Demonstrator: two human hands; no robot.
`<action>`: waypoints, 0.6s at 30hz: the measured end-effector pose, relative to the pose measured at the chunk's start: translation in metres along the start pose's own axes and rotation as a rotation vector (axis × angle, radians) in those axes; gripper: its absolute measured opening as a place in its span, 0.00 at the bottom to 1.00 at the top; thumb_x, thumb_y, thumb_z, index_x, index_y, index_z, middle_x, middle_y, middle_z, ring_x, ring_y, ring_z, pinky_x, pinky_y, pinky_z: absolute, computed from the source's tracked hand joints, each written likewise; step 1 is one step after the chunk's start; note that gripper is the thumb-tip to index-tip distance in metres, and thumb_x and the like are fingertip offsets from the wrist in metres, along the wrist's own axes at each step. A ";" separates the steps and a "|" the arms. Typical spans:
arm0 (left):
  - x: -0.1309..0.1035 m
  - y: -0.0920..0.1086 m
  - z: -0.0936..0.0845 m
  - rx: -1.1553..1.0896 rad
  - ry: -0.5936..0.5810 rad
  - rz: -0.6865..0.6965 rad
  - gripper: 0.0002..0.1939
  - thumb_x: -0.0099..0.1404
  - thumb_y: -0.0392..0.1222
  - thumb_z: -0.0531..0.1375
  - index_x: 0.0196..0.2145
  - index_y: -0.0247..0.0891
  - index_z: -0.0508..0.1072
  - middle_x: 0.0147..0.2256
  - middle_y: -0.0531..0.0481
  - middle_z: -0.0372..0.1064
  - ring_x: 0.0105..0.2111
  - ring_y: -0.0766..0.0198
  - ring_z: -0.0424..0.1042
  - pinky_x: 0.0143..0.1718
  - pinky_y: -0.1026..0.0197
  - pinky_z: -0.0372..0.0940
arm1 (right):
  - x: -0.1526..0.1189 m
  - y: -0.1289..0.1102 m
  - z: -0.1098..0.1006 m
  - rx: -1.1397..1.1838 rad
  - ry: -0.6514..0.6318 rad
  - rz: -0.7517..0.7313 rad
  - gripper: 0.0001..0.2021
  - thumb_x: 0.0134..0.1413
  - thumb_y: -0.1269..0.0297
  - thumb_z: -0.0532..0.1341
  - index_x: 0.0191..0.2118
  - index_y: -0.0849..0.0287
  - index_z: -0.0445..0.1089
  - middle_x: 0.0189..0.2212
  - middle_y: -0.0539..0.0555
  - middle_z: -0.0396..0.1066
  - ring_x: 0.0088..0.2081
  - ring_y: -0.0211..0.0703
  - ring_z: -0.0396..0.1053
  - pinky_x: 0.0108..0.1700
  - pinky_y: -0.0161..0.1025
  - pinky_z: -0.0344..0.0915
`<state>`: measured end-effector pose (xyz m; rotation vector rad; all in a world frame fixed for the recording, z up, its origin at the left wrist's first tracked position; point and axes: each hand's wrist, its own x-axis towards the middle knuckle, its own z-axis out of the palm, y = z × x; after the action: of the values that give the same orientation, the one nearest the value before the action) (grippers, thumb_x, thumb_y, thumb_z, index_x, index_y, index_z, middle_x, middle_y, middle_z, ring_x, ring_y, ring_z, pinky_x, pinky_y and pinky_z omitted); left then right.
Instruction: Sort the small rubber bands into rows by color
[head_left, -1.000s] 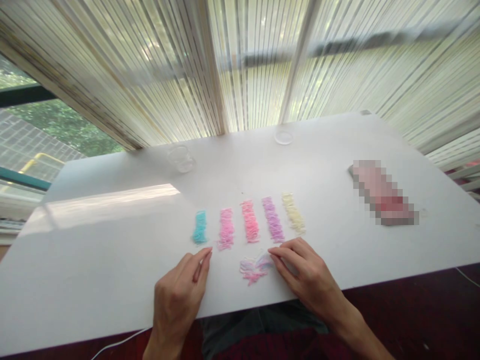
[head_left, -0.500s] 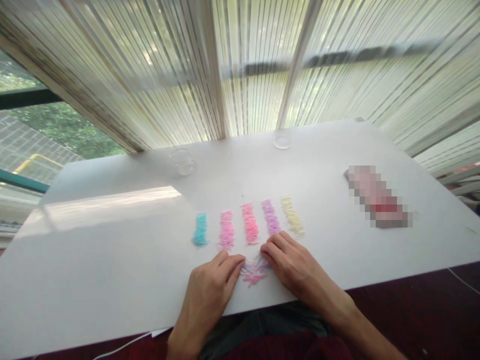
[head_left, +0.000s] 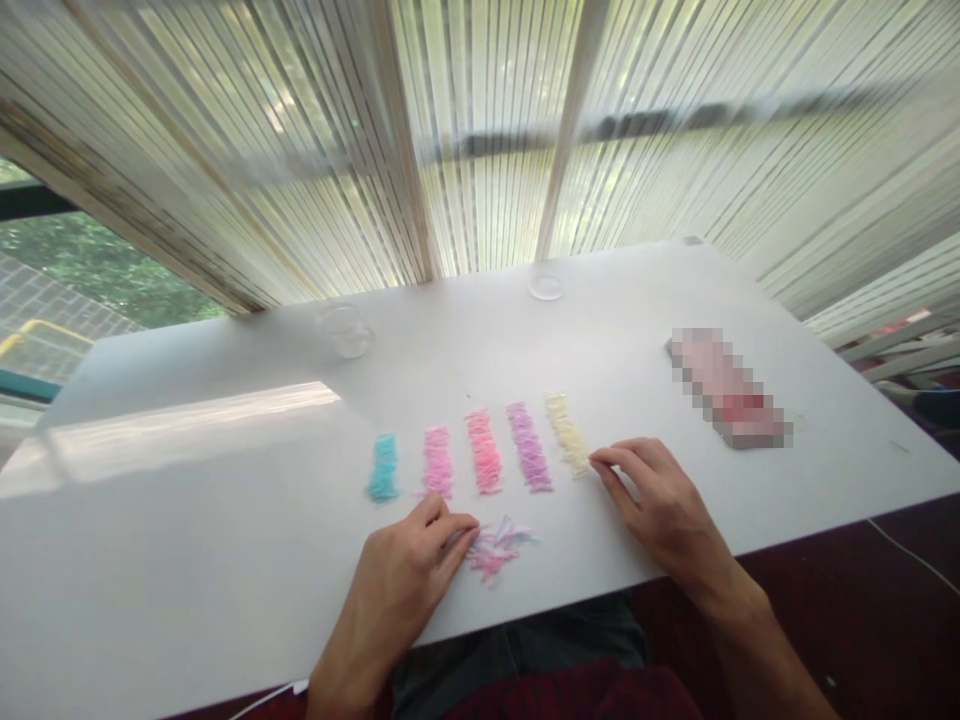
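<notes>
Five columns of small thin sticks lie side by side on the white table: blue (head_left: 383, 468), light pink (head_left: 438, 462), coral pink (head_left: 484, 452), purple (head_left: 530, 447) and yellow (head_left: 568, 434). Nearer the front edge is a loose mixed pile (head_left: 499, 549) of pink, purple and pale pieces. My left hand (head_left: 409, 560) is pinched at the pile's left side; what its fingertips hold is too small to name. At the lower end of the yellow column, my right hand (head_left: 660, 500) has thumb and forefinger pinched together, their contents too small to make out.
Clear round containers or lids (head_left: 347, 333) stand at the table's back left, and another clear round piece (head_left: 546, 288) at the back middle. A pixelated pinkish flat object (head_left: 724, 390) lies on the right of the white table (head_left: 187, 540). Striped blinds hang behind.
My right hand has moved right, from the pile and the purple column's end to the yellow column's end. My left hand stays beside the pile. The whole view has shifted slightly.
</notes>
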<state>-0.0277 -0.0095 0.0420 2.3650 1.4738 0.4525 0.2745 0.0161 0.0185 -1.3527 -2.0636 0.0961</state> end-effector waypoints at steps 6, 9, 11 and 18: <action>-0.001 0.002 0.007 0.003 0.024 0.014 0.11 0.75 0.39 0.54 0.39 0.42 0.76 0.33 0.53 0.74 0.28 0.65 0.77 0.27 0.65 0.67 | 0.002 -0.002 0.000 0.028 0.010 0.048 0.07 0.70 0.68 0.59 0.44 0.56 0.75 0.36 0.57 0.74 0.40 0.51 0.71 0.43 0.48 0.72; -0.002 0.002 0.008 -0.018 0.034 0.010 0.12 0.76 0.40 0.52 0.39 0.42 0.75 0.33 0.53 0.74 0.28 0.65 0.76 0.28 0.65 0.67 | -0.001 -0.010 0.000 0.050 0.057 0.063 0.06 0.69 0.69 0.60 0.45 0.56 0.75 0.35 0.56 0.74 0.39 0.50 0.72 0.42 0.47 0.73; -0.001 0.003 0.006 -0.032 0.041 0.008 0.12 0.77 0.40 0.52 0.39 0.42 0.74 0.33 0.53 0.74 0.28 0.66 0.76 0.28 0.65 0.67 | -0.003 -0.022 0.001 0.091 0.064 0.064 0.06 0.68 0.70 0.61 0.45 0.56 0.75 0.36 0.56 0.74 0.39 0.49 0.72 0.42 0.46 0.73; 0.001 0.011 0.001 -0.117 0.071 0.063 0.10 0.77 0.40 0.52 0.41 0.42 0.73 0.33 0.54 0.72 0.28 0.67 0.75 0.29 0.65 0.66 | 0.001 -0.064 0.014 0.356 -0.073 -0.028 0.10 0.68 0.71 0.61 0.51 0.55 0.73 0.38 0.55 0.74 0.40 0.45 0.72 0.43 0.42 0.75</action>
<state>-0.0184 -0.0129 0.0461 2.3297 1.3665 0.6275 0.2159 -0.0086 0.0339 -1.1136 -2.0059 0.4836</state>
